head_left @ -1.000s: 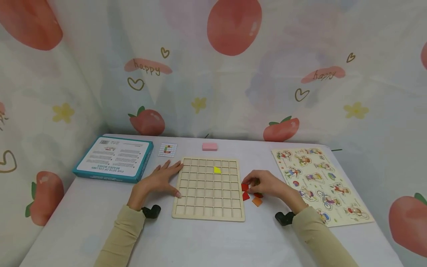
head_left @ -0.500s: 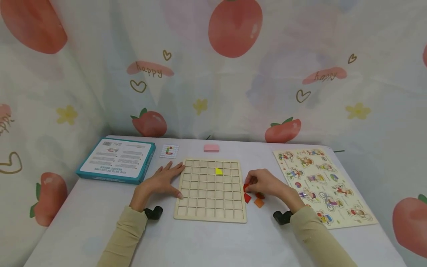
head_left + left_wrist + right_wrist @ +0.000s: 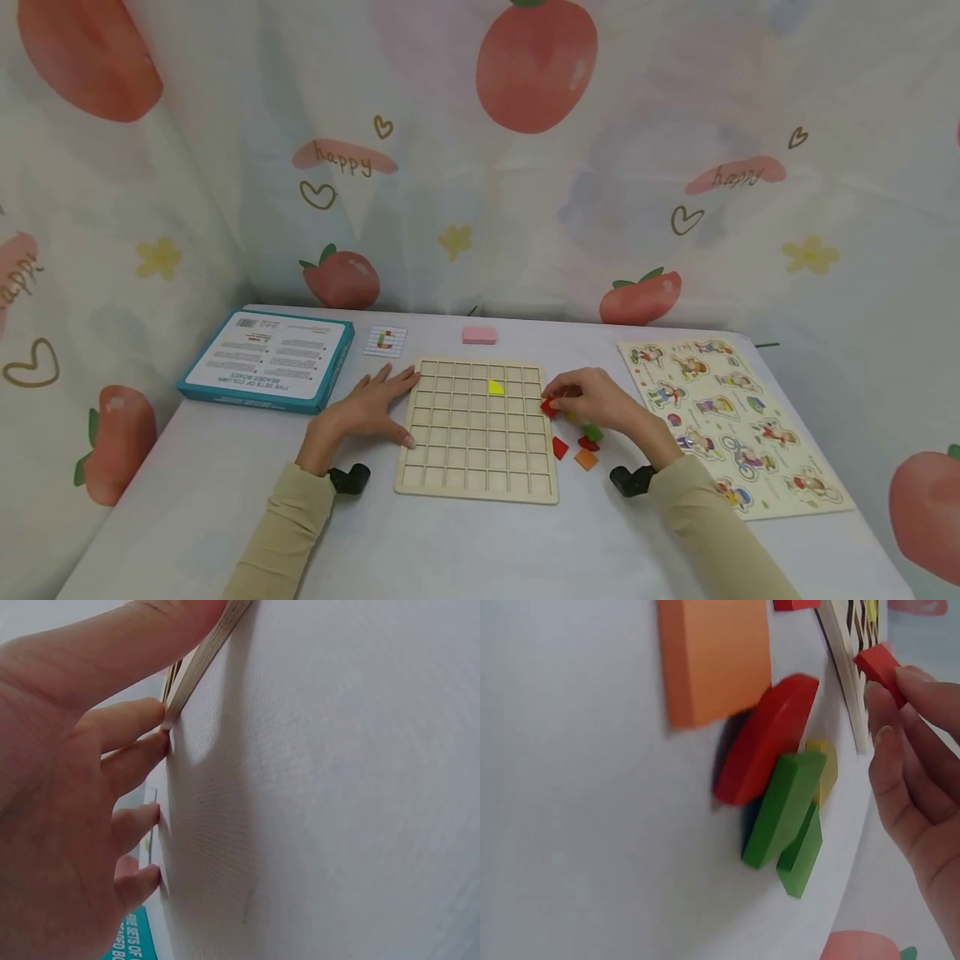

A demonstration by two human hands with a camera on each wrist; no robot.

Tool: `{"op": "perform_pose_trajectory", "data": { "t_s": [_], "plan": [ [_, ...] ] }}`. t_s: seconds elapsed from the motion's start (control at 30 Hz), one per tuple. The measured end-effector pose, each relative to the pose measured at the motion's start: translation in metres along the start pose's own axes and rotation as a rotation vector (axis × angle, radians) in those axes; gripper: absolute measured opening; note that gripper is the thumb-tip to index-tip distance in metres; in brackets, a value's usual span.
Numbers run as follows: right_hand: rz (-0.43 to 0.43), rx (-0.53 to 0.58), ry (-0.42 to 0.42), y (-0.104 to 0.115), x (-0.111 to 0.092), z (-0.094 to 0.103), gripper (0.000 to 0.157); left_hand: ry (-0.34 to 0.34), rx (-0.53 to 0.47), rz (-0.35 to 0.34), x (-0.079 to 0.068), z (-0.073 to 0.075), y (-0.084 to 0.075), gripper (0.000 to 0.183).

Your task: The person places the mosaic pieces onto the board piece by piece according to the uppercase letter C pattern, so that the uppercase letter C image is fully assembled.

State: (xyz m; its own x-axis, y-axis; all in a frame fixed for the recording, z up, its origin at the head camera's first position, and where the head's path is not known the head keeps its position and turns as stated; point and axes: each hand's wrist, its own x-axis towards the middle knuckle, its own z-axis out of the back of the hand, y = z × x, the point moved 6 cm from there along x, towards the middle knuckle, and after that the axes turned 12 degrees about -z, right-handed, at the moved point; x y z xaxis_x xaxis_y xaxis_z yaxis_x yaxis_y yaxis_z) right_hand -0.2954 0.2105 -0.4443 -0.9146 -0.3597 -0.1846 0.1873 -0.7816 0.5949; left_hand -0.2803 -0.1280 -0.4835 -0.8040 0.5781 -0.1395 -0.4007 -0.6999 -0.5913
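A wooden grid board (image 3: 460, 417) lies mid-table, with a yellow tile (image 3: 496, 387) in one upper cell. Along its left edge rests my left hand (image 3: 363, 414), fingers spread; thumb and fingertips touch the board's side. My right hand (image 3: 602, 402) pinches a small red tile (image 3: 881, 671) between thumb and fingers, beside the board's right edge. Below that hand lie loose pieces: an orange square (image 3: 716, 660), a round-edged red piece (image 3: 769, 739), a green piece (image 3: 784, 810), a second green piece (image 3: 802, 855) and a yellow piece (image 3: 829, 769). Another red tile (image 3: 560, 448) sits closer to the board.
A teal-edged box (image 3: 266, 358) lies at the back left. Beside it is a small pattern card (image 3: 386, 342), and a pink block (image 3: 479, 335) stands behind the board. On the right lies a picture puzzle board (image 3: 735, 425). Patterned cloth hangs behind the table.
My right hand has lifted the red tile from among the loose pieces and moved slightly away from me, uncovering green pieces. My left hand has stayed on the board's edge.
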Motion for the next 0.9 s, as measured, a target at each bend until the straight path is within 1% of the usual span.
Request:
{"op": "perform_pose_trajectory", "data": {
  "t_s": [0.13, 0.23, 0.3, 0.5, 0.73, 0.9],
  "plan": [
    [-0.036, 0.075, -0.018, 0.002, 0.007, -0.003, 0.015, 0.001, 0.003, 0.004, 0.000, -0.001, 0.000, 0.113],
    [-0.058, 0.117, -0.022, 0.005, 0.013, -0.006, 0.018, 0.000, 0.005, 0.008, 0.000, 0.000, -0.001, 0.113],
    [-0.055, 0.135, -0.025, 0.008, 0.016, -0.008, 0.021, 0.001, 0.006, 0.010, 0.000, 0.001, -0.002, 0.113],
    [-0.033, 0.149, -0.018, 0.019, 0.025, -0.012, 0.027, 0.003, -0.006, 0.016, -0.001, 0.001, -0.001, 0.111],
    [-0.043, 0.134, -0.029, 0.031, 0.034, -0.018, 0.031, -0.008, -0.010, 0.012, 0.000, -0.001, 0.000, 0.111],
    [-0.079, 0.129, -0.031, 0.037, 0.041, -0.021, 0.033, -0.010, -0.014, 0.014, 0.000, 0.000, -0.002, 0.111]
  ]
}}
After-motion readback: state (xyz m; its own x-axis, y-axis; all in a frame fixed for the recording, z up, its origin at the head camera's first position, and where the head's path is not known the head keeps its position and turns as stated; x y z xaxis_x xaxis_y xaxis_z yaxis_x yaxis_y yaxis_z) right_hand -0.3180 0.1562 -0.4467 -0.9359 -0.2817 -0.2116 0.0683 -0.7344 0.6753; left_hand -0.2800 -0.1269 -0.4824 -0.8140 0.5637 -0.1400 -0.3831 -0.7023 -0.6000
